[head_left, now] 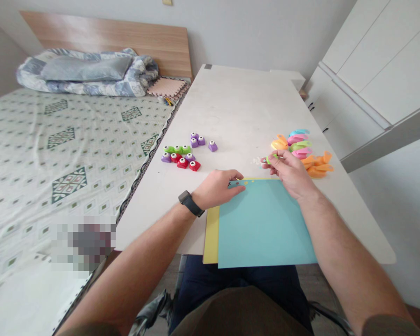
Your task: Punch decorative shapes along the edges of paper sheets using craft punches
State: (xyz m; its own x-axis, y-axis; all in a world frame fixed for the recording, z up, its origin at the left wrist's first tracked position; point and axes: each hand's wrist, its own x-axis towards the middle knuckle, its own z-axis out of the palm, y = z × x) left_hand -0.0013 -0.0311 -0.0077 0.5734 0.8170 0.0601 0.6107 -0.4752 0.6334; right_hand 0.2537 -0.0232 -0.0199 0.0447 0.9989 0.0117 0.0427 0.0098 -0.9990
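My left hand (224, 186) lies at the top left corner of a light blue sheet of paper (266, 224), its thumb and fingers apart. Small punched shapes, among them a star, show along the sheet's upper edge by the fingertips. Under the blue sheet, yellow paper (212, 235) sticks out on the left. Above the sheet's right side, my right hand (290, 170) is closed on a small green craft punch (272, 159), mostly covered by the fingers. Tiny paper bits (256, 161) are scattered on the table just left of it.
Purple, green and red craft punches (182, 162) stand in groups on the left of the white table (245, 107). On the right lie several colourful plastic pieces (297, 138) and an orange pile (317, 165). A bed (101, 126) borders the table's left side; white cabinets (357, 93) stand right.
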